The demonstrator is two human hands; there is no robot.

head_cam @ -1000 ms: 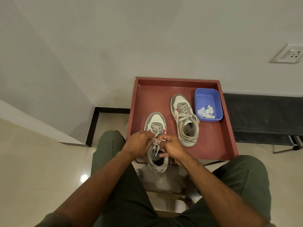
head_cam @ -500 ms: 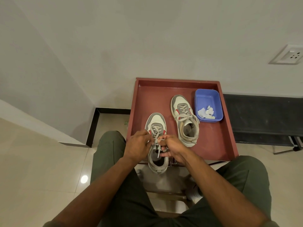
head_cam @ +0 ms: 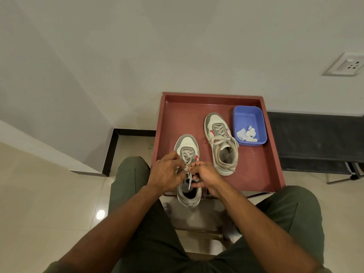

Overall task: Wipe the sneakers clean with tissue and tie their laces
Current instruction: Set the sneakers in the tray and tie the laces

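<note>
Two grey-and-white sneakers with red accents lie on a red-brown tray table [head_cam: 256, 174]. The near sneaker [head_cam: 187, 144] overhangs the table's front edge, heel toward me. My left hand [head_cam: 165, 174] and my right hand [head_cam: 204, 174] meet over its tongue, each pinching a strand of its pale lace [head_cam: 187, 166]; one loose lace end hangs down over the shoe opening. The far sneaker [head_cam: 221, 142] lies to the right with its laces loose across the opening. Crumpled white tissue [head_cam: 247, 133] sits in a blue tub [head_cam: 249, 115].
The table stands against a white wall. A dark bench [head_cam: 315, 138] runs along the right. My legs in green trousers [head_cam: 130, 174] flank the table's front. A wall socket [head_cam: 344, 65] is at upper right. Beige tiled floor lies to the left.
Both hands stay on the near sneaker's lace; the fingers have shifted slightly as they work the strands, and the loose end now hangs straight down over the opening.
</note>
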